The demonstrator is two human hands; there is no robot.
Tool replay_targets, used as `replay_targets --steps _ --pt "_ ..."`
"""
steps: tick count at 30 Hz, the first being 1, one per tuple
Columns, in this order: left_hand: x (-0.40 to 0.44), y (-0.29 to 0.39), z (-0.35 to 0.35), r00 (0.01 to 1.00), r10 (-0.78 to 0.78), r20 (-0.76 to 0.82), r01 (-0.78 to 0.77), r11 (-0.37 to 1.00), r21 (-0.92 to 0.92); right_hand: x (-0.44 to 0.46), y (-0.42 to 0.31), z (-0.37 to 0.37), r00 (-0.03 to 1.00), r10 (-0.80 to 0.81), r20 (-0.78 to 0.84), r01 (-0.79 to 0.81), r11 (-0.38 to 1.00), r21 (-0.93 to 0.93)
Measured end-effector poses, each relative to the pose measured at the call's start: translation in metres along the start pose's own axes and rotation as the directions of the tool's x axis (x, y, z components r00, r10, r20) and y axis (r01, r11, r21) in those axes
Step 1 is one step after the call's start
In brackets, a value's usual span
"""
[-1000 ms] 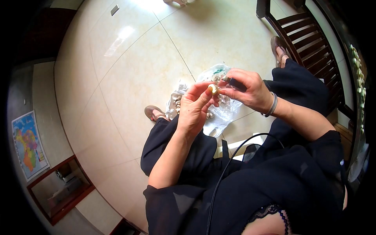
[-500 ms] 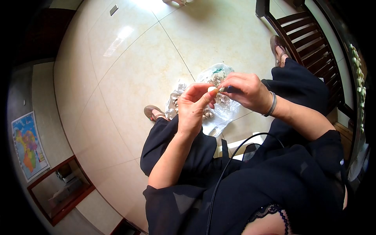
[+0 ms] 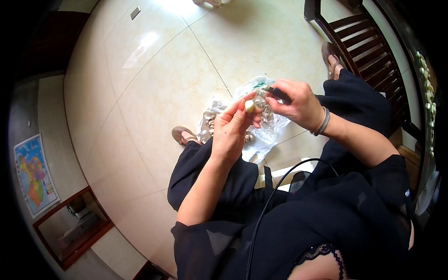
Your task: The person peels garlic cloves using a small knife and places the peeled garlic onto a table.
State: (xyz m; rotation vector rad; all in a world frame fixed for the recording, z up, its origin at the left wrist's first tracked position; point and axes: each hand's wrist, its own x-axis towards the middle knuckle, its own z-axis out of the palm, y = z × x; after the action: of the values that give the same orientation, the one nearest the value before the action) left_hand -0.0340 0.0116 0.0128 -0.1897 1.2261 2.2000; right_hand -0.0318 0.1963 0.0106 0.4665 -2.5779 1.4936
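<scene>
A pale, peeled garlic clove point(image 3: 249, 107) is pinched between the thumb and fingers of my left hand point(image 3: 229, 133). My right hand point(image 3: 298, 105), with a metal bangle at the wrist, grips a small dark-handled knife point(image 3: 280, 95) just right of the clove; the knife is apart from it. Its blade is short and hard to make out. Below both hands, a white plastic bag point(image 3: 255, 151) lies spread on the floor, with garlic skins point(image 3: 266, 112) on it. Unpeeled garlic point(image 3: 211, 123) sits at its left side, partly hidden by my left hand.
A dark wooden slatted chair point(image 3: 361, 42) stands at the right. Several pale cloves point(image 3: 428, 95) lie along a dark surface at the far right. A black cord point(image 3: 280, 182) crosses my lap. My feet flank the bag, and a small flat object point(image 3: 135, 12) lies on the tiles.
My right hand has drawn the knife away from the clove, up and to the right. The clove now shows more fully in my left hand, which has barely moved.
</scene>
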Motion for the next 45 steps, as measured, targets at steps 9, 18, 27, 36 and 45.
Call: replay_targets --steps 9,18,27,36,45 --pt "0.002 0.001 -0.012 0.983 -0.126 0.134 0.160 0.944 -0.288 -0.010 0.018 0.017 0.961 0.233 0.151 -0.232 0.972 -0.026" --pt "0.003 0.001 -0.009 0.995 -0.099 -0.019 0.094 0.978 -0.187 -0.007 0.017 0.019 0.942 0.264 0.206 -0.259 0.964 -0.054" --pt "0.004 0.004 -0.011 0.994 -0.103 -0.047 0.090 0.970 -0.224 0.000 0.004 0.011 0.947 0.208 0.243 -0.252 0.953 0.166" --pt "0.002 -0.001 -0.014 0.993 -0.103 0.053 0.112 0.971 -0.212 -0.002 0.006 0.014 0.981 -0.031 0.192 0.034 0.999 -0.014" --pt "0.001 -0.003 -0.011 0.995 -0.074 0.068 0.087 0.973 -0.212 -0.002 0.004 0.013 0.978 -0.026 0.209 0.051 0.992 -0.118"
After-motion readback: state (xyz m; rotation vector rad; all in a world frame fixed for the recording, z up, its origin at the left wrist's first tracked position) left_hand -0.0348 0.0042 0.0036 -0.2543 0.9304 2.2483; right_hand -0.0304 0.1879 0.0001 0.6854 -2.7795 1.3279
